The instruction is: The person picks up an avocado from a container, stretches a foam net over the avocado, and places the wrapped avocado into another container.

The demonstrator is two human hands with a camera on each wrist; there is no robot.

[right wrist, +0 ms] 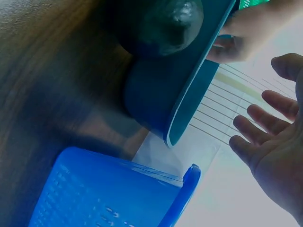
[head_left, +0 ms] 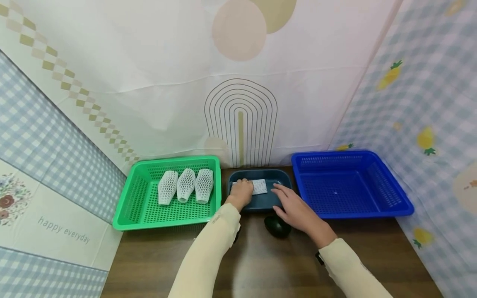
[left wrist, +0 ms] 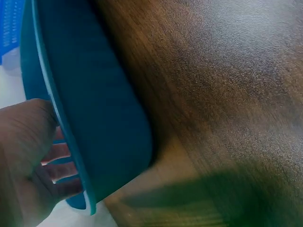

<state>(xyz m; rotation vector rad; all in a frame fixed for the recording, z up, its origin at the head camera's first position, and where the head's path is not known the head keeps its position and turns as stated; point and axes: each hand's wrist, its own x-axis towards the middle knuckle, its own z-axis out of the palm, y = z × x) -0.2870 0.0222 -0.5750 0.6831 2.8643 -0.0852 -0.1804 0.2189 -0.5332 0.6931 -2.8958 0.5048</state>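
Note:
A white foam net sleeve [head_left: 259, 186] lies flat in a small dark teal tray [head_left: 257, 207]. My left hand [head_left: 241, 193] reaches into the tray's left side and grips the sleeve, covering much of it. In the left wrist view the curled fingers [left wrist: 64, 170] show past the tray rim, but the sleeve is out of sight. Over the tray's right end hovers my right hand [head_left: 296, 209], fingers spread and nothing held. Just in front of the tray, near the right thumb, rests a dark, smooth, rounded fruit like an avocado [head_left: 277, 227].
To the left stands a green perforated basket [head_left: 160, 225] with three items in white foam nets [head_left: 186, 185]. A blue perforated basket [head_left: 350, 213] stands right of the tray. Behind them hangs a patterned cloth [head_left: 167, 124]. Everything stands on a brown wooden table [head_left: 261, 269].

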